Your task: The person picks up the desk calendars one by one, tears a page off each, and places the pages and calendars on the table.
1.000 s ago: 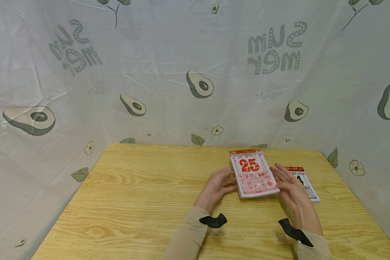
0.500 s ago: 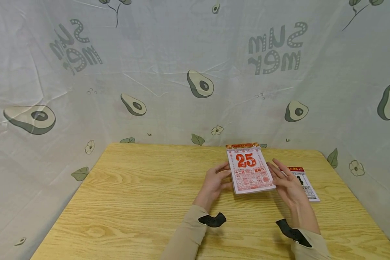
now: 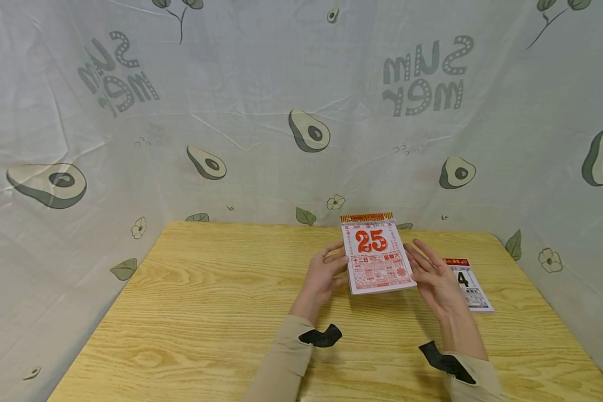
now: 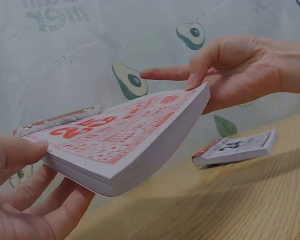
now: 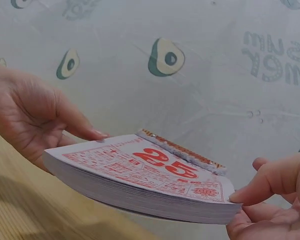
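Note:
A thick tear-off calendar [image 3: 377,257] with a red 25 on its top page is held up above the table between both hands. My left hand [image 3: 322,274] grips its left edge, thumb on the page and fingers beneath, as the left wrist view shows. On the opposite edge my right hand [image 3: 438,282] pinches the lower right corner, its thumb on top and its index finger stretched out. In the right wrist view the calendar [image 5: 160,175] shows its thick stack of pages and a red and gold header strip at the far end.
A second tear-off calendar [image 3: 474,290] with black numerals and a red header lies on the wooden table [image 3: 221,290], partly behind my right hand. Behind the table hangs a pale curtain [image 3: 261,72] printed with avocados.
Both hands have moved left and a little away from me, carrying the red-numbered calendar with them. More of the second calendar shows; it stays in place.

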The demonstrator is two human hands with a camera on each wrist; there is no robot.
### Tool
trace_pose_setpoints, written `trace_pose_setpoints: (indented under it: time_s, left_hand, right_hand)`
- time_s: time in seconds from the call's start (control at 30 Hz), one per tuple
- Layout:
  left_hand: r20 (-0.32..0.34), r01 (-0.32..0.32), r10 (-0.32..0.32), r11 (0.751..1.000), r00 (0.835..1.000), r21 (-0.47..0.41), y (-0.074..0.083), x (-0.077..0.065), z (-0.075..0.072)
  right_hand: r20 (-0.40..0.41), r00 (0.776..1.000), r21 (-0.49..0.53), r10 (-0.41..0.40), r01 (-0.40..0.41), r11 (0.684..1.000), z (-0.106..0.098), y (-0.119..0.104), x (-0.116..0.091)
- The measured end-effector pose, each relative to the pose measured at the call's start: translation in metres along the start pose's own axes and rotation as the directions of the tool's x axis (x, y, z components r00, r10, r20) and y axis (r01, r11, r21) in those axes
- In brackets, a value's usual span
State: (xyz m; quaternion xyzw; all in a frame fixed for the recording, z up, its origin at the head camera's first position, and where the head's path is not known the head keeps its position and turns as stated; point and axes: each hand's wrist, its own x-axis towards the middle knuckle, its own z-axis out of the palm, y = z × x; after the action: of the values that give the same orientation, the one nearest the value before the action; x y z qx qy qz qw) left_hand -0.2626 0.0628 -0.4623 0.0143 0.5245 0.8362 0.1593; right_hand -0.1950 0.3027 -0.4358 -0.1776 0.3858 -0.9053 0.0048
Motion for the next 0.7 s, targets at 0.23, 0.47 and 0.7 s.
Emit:
trace_pose_setpoints:
  time_s: [0.23, 0.47, 0.7]
  left_hand:
    - [0.011, -0.015, 0.015, 0.999, 1.000, -0.032, 0.007, -0.003, -0.007]
    - [0.045, -0.039, 0.043, 0.995, 0.998, -0.087, 0.015, -0.005, -0.017]
    - [0.085, -0.053, 0.065, 0.989, 0.994, -0.136, 0.021, -0.005, -0.030]
  right_hand:
    - [-0.007, 1.000, -0.032, -0.031, 0.030, 0.999, 0.012, 0.006, 0.003]
    - [-0.068, 0.998, -0.123, -0.019, 0.010, 0.992, 0.026, 0.011, 0.006]
    - [-0.064, 0.997, -0.192, -0.052, 0.039, 0.981, 0.034, 0.021, 0.009]
